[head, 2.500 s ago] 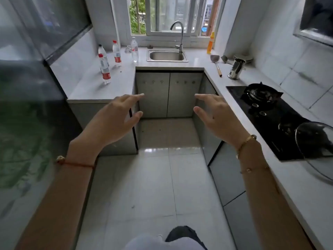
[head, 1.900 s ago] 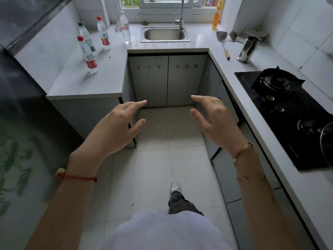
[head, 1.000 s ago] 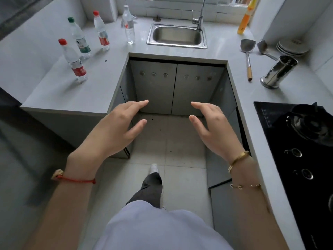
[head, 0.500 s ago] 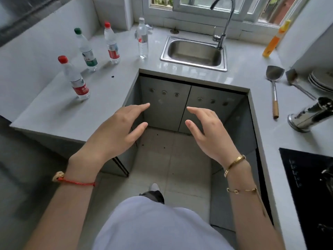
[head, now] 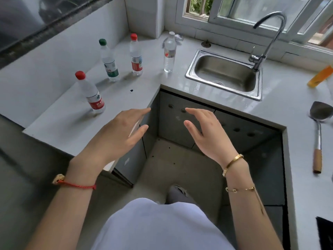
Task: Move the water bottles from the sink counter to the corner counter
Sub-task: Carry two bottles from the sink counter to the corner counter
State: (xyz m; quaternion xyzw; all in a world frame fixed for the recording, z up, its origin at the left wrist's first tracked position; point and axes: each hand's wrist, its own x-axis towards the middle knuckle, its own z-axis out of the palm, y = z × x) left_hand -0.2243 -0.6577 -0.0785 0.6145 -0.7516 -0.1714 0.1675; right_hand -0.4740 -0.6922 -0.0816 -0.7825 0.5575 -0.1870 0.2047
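four clear water bottles (head: 169, 53) upright, red, green, white caps | left hand (head: 115, 138), right hand (head: 207, 136) spread, empty

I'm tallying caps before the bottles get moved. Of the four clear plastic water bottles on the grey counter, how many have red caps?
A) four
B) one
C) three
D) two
D: two red-capped clear plastic bottles; the others are green-capped and white-capped.
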